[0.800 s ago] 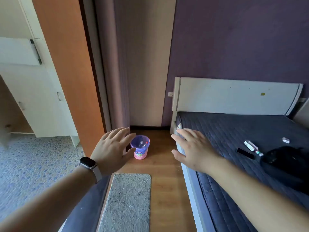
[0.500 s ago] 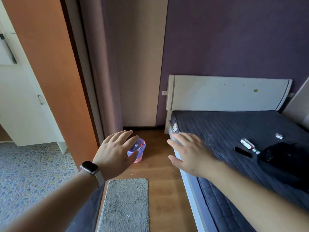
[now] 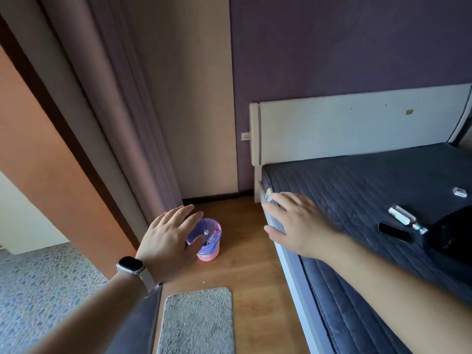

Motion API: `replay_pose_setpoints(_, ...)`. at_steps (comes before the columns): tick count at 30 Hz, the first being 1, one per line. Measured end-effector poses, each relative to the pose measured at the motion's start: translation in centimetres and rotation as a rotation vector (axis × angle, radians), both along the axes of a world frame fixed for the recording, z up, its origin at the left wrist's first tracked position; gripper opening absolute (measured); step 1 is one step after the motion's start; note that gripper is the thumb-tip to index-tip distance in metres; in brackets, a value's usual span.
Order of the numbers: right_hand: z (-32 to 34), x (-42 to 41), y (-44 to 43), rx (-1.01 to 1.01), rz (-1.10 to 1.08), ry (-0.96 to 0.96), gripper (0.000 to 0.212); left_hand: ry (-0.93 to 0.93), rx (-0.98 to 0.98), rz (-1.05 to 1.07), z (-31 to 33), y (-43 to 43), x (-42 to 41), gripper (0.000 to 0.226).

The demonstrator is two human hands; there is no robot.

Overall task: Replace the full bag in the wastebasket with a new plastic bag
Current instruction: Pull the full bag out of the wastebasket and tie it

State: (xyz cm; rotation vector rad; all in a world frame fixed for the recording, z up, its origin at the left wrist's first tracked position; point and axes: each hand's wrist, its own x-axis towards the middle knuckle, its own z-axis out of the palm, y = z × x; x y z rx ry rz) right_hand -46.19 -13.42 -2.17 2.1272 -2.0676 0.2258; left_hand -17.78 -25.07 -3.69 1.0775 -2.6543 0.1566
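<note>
At far left a pebble-patterned floor [image 3: 38, 290] runs beyond an orange door [image 3: 38, 149], with a mauve curtain [image 3: 122, 111] hanging just beside it down to the wood floor [image 3: 250, 264]. The left hand [image 3: 167, 245], a watch [image 3: 131, 267] on its wrist, is held out palm down with fingers [image 3: 178, 213] spread apart and nothing in them. From this view it overlaps the left side of the basket [image 3: 209, 252], a small pink one standing on the wood floor near the curtain's foot and well short of the back wall. A purple bag [image 3: 201, 226] lines the basket and folds over its rim, and bottles [image 3: 210, 235] stick up inside. Whether the hand touches the basket or only hovers in front of it cannot be told. A grey mat [image 3: 198, 323] lies on the floor nearer the camera, apart from the basket. The right hand [image 3: 297, 226] is also open, fingers apart and empty, over the near edge of the bed [image 3: 357, 200], well to the basket's right. A white headboard [image 3: 357, 129] stands against the purple wall. On the dark quilt lie a black flat object [image 3: 394, 232], a small packet [image 3: 402, 217] and a black bag [image 3: 452, 231].
</note>
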Motion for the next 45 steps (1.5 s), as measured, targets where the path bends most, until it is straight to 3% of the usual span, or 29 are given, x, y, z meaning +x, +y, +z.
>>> replay_pose_setpoints(7,-0.5,-9.9,-6.8,0.021,0.013,-0.010,0.054,-0.066,-0.045,-0.001,0.4,-6.1,-9.7,0.056)
replay_pose_setpoints(15,-0.9,-13.4,-15.9,0.005,0.078,-0.048,0.052,-0.057,-0.002,0.067,-0.7,-14.1,-13.2,0.057)
replay_pose_setpoints(26,-3.5,-15.5,-35.6,0.159,0.081,0.022,0.055,-0.032,0.110,0.121,-5.4,-33.5,-16.2,0.058)
replay_pose_setpoints(35,-2.6,-14.3,-52.2,0.126,0.154,0.014,0.052,0.017,0.062,0.147,-4.2,-48.9,-16.6,0.052)
replay_pose_setpoints(45,-4.5,-12.2,-68.7,0.119,0.438,0.007,0.052,0.030,0.100,0.388,-5.8,-57.7,-12.7,0.054)
